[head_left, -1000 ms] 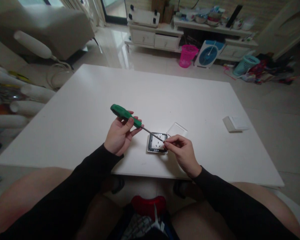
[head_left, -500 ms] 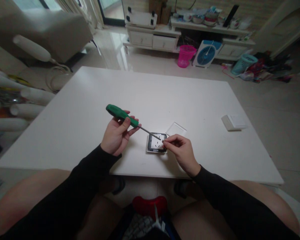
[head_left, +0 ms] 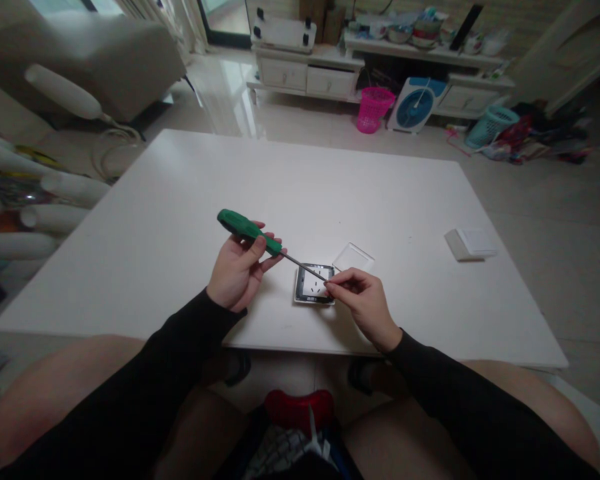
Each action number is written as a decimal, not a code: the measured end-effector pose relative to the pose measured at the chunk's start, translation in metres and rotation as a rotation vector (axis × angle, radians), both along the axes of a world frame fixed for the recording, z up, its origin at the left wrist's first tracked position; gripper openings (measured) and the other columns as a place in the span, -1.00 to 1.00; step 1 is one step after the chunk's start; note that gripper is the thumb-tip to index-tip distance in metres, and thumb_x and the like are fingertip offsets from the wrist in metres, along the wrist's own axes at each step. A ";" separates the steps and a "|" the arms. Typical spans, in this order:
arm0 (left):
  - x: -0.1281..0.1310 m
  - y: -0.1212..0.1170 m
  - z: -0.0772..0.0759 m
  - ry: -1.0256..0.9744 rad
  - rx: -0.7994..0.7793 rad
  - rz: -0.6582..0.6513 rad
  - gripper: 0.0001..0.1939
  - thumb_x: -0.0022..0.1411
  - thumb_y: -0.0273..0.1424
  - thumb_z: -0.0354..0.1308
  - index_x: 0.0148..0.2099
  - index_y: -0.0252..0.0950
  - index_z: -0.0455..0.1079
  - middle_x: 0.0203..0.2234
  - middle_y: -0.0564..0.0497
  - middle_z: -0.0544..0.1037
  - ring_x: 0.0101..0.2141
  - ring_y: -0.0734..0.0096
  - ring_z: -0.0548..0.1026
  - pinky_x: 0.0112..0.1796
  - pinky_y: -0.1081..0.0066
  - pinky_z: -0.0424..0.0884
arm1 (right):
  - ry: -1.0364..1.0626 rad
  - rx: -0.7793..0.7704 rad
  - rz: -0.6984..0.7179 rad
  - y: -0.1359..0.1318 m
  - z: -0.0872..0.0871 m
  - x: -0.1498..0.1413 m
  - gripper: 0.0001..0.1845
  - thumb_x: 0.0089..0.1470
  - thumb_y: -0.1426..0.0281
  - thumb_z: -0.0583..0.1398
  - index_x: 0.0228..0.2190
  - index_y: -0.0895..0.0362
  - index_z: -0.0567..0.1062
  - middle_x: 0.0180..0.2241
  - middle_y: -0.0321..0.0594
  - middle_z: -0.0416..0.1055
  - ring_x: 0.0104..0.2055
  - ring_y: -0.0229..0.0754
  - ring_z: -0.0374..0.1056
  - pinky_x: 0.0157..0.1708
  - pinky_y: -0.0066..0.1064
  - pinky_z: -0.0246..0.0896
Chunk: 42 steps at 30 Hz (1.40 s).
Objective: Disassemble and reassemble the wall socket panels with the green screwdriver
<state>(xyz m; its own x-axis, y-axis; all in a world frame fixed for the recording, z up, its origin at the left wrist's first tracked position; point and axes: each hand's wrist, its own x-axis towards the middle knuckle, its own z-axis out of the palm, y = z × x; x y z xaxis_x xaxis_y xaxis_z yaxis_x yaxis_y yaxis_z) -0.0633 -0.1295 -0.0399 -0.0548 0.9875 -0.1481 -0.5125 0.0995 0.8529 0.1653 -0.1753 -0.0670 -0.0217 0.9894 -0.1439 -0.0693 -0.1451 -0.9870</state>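
Observation:
My left hand (head_left: 239, 270) is closed around the green handle of a screwdriver (head_left: 247, 230), its metal shaft slanting down to the right. The screwdriver's tip meets the fingertips of my right hand (head_left: 363, 303). Thumb and forefinger there are pinched on a tiny dark piece that looks like a screw, mostly hidden by the fingers. Below the shaft a wall socket (head_left: 316, 288) with a white face and dark frame lies face up on the table. Just behind it lies a clear square cover frame (head_left: 355, 257), partly behind my right hand.
The white table (head_left: 260, 177) stretches out before me. Toward its right edge lies a small white box-like piece (head_left: 470, 245). Beyond the table are a pink basket (head_left: 374, 110), a blue and white fan (head_left: 416, 105) and a low white cabinet (head_left: 283, 72).
My left hand has shifted slightly right, bringing the screwdriver's tip against the pinched fingers of my right hand. The socket and cover frame stay in place.

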 end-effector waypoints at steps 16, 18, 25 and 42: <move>-0.001 0.000 0.001 -0.022 0.029 -0.053 -0.42 -0.06 -0.28 0.63 -0.06 -0.23 0.42 -0.30 0.09 0.61 -0.23 0.36 0.66 -0.13 0.26 0.70 | 0.056 -0.024 0.033 -0.001 -0.003 -0.003 -0.66 -0.09 0.19 0.51 -0.39 0.09 0.56 -0.45 -0.26 0.58 -0.37 -0.18 0.54 -0.35 -0.34 0.46; -0.001 0.000 0.001 -0.015 0.035 -0.054 -0.42 -0.06 -0.28 0.62 -0.06 -0.23 0.42 -0.31 0.08 0.61 -0.23 0.36 0.66 -0.14 0.27 0.70 | 0.056 -0.023 0.039 -0.001 -0.003 -0.003 -0.67 -0.11 0.21 0.51 -0.39 0.09 0.56 -0.43 -0.27 0.57 -0.37 -0.19 0.53 -0.33 -0.34 0.46; -0.004 0.000 0.000 0.023 0.072 -0.084 -0.44 0.00 -0.27 0.60 -0.03 -0.23 0.41 -0.29 0.09 0.61 -0.21 0.36 0.66 -0.13 0.25 0.70 | 0.053 -0.042 0.099 -0.001 -0.006 -0.002 -0.65 -0.11 0.22 0.51 -0.35 0.07 0.54 -0.39 -0.26 0.58 -0.33 -0.17 0.53 -0.24 -0.25 0.50; -0.020 0.007 0.008 0.300 0.372 0.061 -0.44 -0.02 -0.32 0.58 -0.01 -0.18 0.43 -0.32 0.03 0.67 -0.27 0.17 0.71 -0.23 0.13 0.74 | -0.892 0.411 0.358 0.015 -0.040 0.016 -0.01 -0.10 0.14 0.51 0.26 0.09 0.26 0.26 0.15 0.26 0.34 0.30 0.18 0.26 0.25 0.22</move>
<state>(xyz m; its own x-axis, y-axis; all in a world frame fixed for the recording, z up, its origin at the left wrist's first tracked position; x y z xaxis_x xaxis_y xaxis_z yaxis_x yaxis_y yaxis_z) -0.0833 -0.1228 -0.0321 -0.1010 0.9641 0.2456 -0.2337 -0.2630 0.9361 0.1809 -0.1605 -0.1068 -0.3748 0.9223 0.0945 0.6897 0.3454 -0.6364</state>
